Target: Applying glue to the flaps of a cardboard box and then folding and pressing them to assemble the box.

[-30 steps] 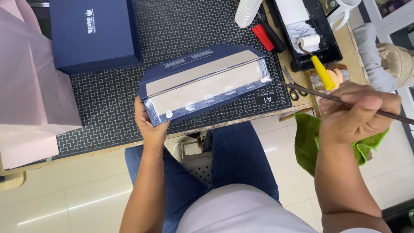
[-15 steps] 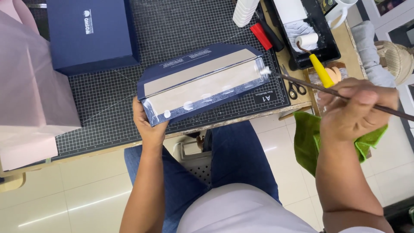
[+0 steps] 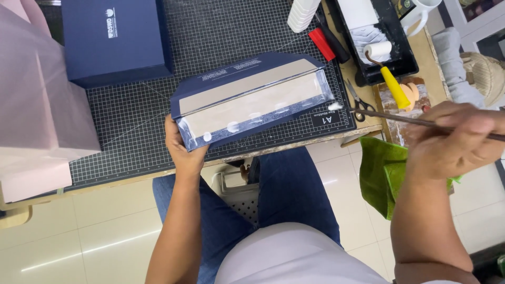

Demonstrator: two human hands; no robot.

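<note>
My left hand (image 3: 181, 150) grips the near left corner of a long navy-wrapped cardboard box part (image 3: 252, 100), tilted up off the black gridded cutting mat (image 3: 131, 121). White glue dabs sit along its near flap. My right hand (image 3: 455, 139) holds a thin dark-handled brush (image 3: 400, 118), its white-tipped bristles touching the box part's right end.
A closed navy box (image 3: 113, 39) lies at the mat's back left, pink paper sheets (image 3: 37, 105) at the left. A black tray (image 3: 376, 42) with a yellow-handled roller (image 3: 389, 79), scissors (image 3: 357, 102), a red tool (image 3: 322, 44) and a green cloth (image 3: 386, 173) sit at the right.
My right hand brought the brush leftward, so its tip now meets the right end of the box part. My left hand keeps the same grip.
</note>
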